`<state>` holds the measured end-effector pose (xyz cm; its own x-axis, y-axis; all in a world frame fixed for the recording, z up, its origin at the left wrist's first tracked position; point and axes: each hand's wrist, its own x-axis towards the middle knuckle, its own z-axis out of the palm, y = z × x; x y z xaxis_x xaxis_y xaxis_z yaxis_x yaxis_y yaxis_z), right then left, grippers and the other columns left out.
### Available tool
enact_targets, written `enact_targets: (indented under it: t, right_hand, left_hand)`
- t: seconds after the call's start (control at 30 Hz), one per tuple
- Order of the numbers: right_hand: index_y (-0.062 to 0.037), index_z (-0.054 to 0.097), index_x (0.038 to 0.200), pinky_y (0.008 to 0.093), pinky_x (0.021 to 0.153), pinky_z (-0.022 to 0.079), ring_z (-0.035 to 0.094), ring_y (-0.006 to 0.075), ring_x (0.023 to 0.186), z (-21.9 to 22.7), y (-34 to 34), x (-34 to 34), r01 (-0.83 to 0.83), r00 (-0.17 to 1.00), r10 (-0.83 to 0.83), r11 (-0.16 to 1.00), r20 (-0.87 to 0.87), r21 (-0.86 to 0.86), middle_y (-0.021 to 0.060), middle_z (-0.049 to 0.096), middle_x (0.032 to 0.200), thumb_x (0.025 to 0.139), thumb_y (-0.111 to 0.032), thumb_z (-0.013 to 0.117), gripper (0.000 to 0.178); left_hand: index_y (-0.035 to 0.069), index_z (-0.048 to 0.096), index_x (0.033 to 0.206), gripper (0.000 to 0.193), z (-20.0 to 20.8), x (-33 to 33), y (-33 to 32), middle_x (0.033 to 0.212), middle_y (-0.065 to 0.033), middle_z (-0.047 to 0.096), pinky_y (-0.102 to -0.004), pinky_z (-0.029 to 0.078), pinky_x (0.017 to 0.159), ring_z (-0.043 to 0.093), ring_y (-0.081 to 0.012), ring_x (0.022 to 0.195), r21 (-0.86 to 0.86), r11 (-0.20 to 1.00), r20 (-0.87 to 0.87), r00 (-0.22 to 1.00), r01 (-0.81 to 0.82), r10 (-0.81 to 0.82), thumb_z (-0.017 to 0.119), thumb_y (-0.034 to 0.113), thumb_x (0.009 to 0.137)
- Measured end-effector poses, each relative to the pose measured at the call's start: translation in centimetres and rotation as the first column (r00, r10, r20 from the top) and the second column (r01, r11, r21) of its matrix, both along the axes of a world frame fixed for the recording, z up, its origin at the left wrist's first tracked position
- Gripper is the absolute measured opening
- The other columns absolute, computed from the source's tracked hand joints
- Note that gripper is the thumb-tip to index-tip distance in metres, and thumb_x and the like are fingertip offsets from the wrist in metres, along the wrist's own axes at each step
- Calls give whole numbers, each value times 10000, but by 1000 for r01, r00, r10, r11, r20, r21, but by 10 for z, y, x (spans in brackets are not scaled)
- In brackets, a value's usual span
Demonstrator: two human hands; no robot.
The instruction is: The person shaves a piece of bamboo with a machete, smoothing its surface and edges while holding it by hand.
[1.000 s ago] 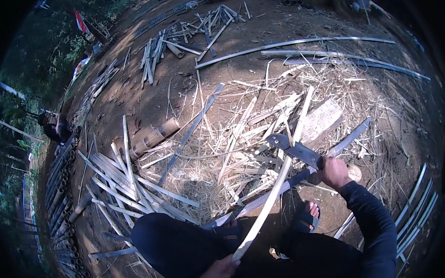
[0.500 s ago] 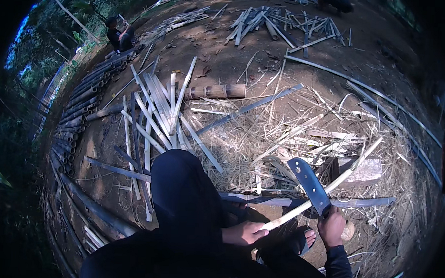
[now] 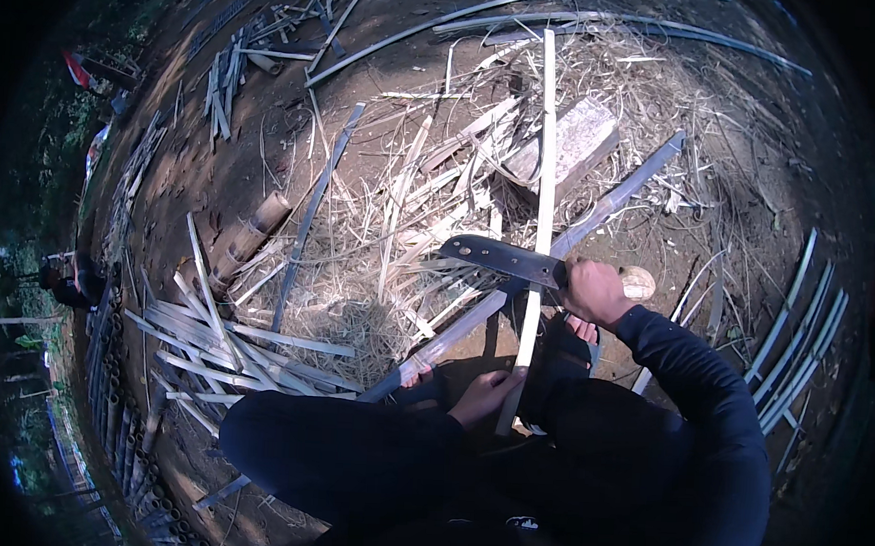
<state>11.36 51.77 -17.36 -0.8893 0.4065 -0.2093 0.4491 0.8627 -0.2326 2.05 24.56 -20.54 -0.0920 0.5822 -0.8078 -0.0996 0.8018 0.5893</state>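
A pale bamboo strip runs away from my lap, over a wooden block on the ground. Near its lower end my left hand grips it between thumb and fingers. My right hand is wrapped round the handle of a broad dark machete whose rounded wooden butt sticks out behind the fist. The blade lies across the strip, its tip toward the left, with several holes or light spots along it. Whether the edge bites into the strip cannot be made out.
Shavings and split pieces litter the ground ahead. A dark bamboo slat crosses beneath the strip. Leftward lie a pile of split strips, a thick bamboo section and stacked poles. Another person sits at the far left.
My view has turned rightward, so the scene appears rotated and the strip now points nearly straight ahead. Both hands keep their holds, and the machete still crosses the strip.
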Motion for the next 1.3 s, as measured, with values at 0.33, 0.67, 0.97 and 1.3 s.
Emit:
enact_targets:
  t: [0.33, 0.67, 0.97, 1.3]
  right_hand:
    - [-1, 665, 764, 413, 622, 570, 698, 327, 682, -22, -1, 10, -11, 1000, 11, 999, -2, -34, 178, 673, 726, 755, -273, 668, 272]
    - [15, 636, 883, 414, 594, 558, 697, 324, 678, -15, 6, 11, 4, 995, -4, 1000, -100, -6, 185, 673, 738, 766, -249, 650, 289]
    - [16, 605, 954, 374, 591, 539, 681, 271, 695, 23, -4, -1, -177, 958, 228, 947, -172, 269, 144, 634, 789, 788, -204, 616, 276]
    - [16, 562, 828, 474, 602, 529, 665, 391, 663, 18, 81, -4, 147, 980, -132, 985, -150, 95, 232, 642, 694, 785, -175, 643, 212]
  left_hand:
    - [-39, 571, 1143, 577, -43, 22, 53, 1027, -181, 647, -379, 536, 777, 663, -283, 896, 351, 934, -520, 815, -68, 254, 715, 447, 869]
    - [85, 497, 1053, 223, -66, 10, 93, 687, -20, 541, -250, 481, 440, 597, -131, 501, 255, 833, 258, 865, -491, 431, 561, 295, 1019]
    - [126, 444, 994, 354, 67, -52, 68, 665, 50, 349, -213, 286, 391, 290, -42, 446, 14, 940, 476, 829, -341, 294, 399, 473, 1053]
    - [107, 439, 937, 347, 162, -52, -20, 639, 11, 413, -233, 285, 395, 305, -55, 412, -63, 970, 160, 957, -235, 242, 382, 424, 1065]
